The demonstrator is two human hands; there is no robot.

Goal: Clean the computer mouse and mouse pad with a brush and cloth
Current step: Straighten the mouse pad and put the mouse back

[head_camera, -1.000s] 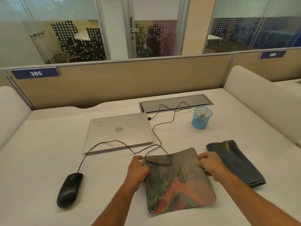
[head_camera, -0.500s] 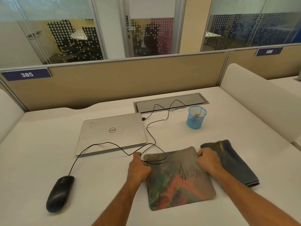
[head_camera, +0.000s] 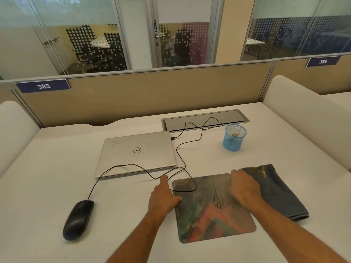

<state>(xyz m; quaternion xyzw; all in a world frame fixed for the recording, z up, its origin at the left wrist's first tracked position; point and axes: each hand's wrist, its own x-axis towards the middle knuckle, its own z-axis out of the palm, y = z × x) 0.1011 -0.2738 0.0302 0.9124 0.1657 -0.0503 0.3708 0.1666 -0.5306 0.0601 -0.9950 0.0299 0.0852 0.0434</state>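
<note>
A white worktop is seen. On it are laid a closed laptop at 11 o'clock, a black mouse at 8, a mouse pad at centre, a dark cloth at 3, and a blue mesh cup at 1.

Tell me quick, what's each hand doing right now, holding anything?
Left hand: open, resting at the left edge of the mouse pad, holding nothing.
Right hand: curled on the pad's right edge; a grip cannot be told.
</note>
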